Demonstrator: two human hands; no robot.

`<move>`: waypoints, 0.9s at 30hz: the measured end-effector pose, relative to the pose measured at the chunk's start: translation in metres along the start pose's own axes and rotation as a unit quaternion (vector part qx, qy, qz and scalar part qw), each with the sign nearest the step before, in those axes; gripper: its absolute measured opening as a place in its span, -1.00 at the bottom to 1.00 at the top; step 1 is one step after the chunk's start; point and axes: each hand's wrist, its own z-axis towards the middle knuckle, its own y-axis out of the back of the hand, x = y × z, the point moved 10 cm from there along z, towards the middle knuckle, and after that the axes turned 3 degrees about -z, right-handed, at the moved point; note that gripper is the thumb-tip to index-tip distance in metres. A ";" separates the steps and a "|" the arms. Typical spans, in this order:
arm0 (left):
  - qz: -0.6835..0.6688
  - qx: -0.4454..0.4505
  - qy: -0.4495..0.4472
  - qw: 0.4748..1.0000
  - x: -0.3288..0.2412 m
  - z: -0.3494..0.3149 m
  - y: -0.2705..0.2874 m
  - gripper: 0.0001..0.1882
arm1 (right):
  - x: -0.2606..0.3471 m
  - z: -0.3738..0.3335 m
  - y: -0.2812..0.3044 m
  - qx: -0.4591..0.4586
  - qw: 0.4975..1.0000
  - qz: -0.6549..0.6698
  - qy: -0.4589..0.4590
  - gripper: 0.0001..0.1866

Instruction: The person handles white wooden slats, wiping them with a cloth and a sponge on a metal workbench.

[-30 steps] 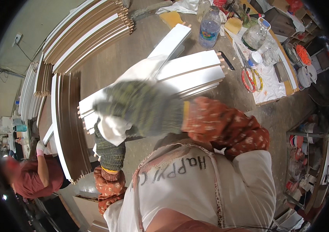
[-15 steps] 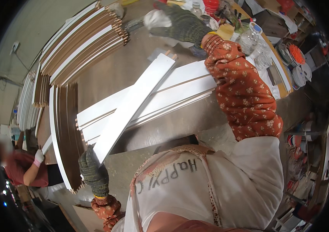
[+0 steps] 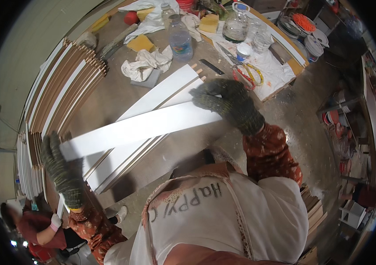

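A long white board (image 3: 141, 125) is held level between my two gloved hands, above the worktable. My left hand (image 3: 62, 170), in a dark green knitted glove, grips its left end; part of those fingers blurs against the stacks behind. My right hand (image 3: 230, 104), gloved alike, is closed round its right end with the thumb along the near face. Under the held board lie several more white boards (image 3: 159, 91) set at a slant, with small wooden pegs at their far ends. Beyond them a crumpled white cloth (image 3: 146, 64) rests on a grey block (image 3: 146, 78).
Stacks of white-edged brown boards (image 3: 62, 84) stand at the left. Along the far side are a plastic bottle (image 3: 180, 42), yellow sponges (image 3: 141, 43), a large clear jug (image 3: 235, 26) and red-and-yellow handled scissors (image 3: 250, 76). A co-worker (image 3: 42, 227) is at lower left.
My right hand has let go of the white cloth and come back to grip the board's right end. My left hand has risen leftward, and the board has swung from steeply slanted to nearly level.
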 end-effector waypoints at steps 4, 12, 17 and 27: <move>-0.240 0.067 -0.093 0.964 -0.099 -0.006 -0.027 -0.33 | 0.005 -0.043 -0.005 0.034 0.997 -0.067 -0.018 -0.83; -0.761 0.332 0.325 0.452 -0.201 -0.102 -0.146 -0.54 | 0.013 -0.075 -0.015 0.063 0.990 0.095 -0.082 -0.74; -0.883 0.064 0.367 0.285 -0.221 -0.053 -0.144 -0.47 | -0.004 -0.037 0.019 0.132 0.912 -0.345 0.180 -0.69; -0.657 -0.070 0.481 0.576 -0.210 -0.119 -0.148 -0.54 | -0.282 0.112 0.215 0.180 0.771 -0.572 -0.213 -0.20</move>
